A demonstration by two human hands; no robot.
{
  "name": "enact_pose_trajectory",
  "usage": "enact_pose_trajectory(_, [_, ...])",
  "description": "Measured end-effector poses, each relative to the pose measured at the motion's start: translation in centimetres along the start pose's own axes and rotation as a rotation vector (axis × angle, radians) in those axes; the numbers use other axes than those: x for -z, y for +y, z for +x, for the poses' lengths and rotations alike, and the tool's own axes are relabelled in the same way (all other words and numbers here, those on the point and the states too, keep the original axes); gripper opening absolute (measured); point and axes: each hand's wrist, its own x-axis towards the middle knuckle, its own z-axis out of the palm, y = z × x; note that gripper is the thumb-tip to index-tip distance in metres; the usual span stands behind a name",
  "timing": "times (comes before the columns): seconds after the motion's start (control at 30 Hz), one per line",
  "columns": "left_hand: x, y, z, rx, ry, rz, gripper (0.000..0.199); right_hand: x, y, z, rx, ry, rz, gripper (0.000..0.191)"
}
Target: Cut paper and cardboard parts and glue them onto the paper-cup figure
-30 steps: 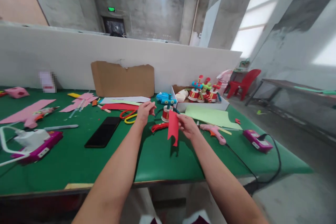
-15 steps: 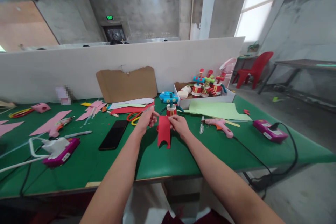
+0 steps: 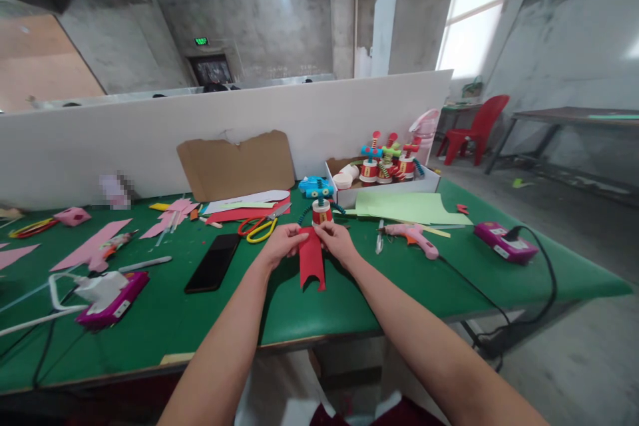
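A strip of red paper (image 3: 311, 261), with a curved notch cut in its lower end, is held upright above the table. My left hand (image 3: 282, 244) pinches its upper left edge, and my right hand (image 3: 337, 240) pinches the upper right corner. Just behind the paper stands a paper-cup figure (image 3: 322, 212) with a blue head and dark coiled arms; the paper and fingers cover its lower part. Scissors (image 3: 258, 227) with red and yellow handles lie open beyond my left hand.
A black phone (image 3: 213, 263) lies left of my forearm. To the right are a pink glue gun (image 3: 413, 237) with a cord and a purple power strip (image 3: 505, 243). Similar figures fill a white box (image 3: 387, 192) at the back, near green paper (image 3: 409, 208). Another glue gun (image 3: 104, 254) lies far left.
My left hand has come down to the paper and now grips its upper left edge, uncovering the scissors. My right hand keeps its pinch. The whole view has shifted slightly.
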Motion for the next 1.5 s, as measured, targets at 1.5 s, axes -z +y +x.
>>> enact_pose_trajectory(1.5, [0.8, 0.7, 0.0, -0.135, 0.136, -0.099, 0.036, 1.0, -2.1, -0.1, -0.228, -0.252, 0.095, 0.049])
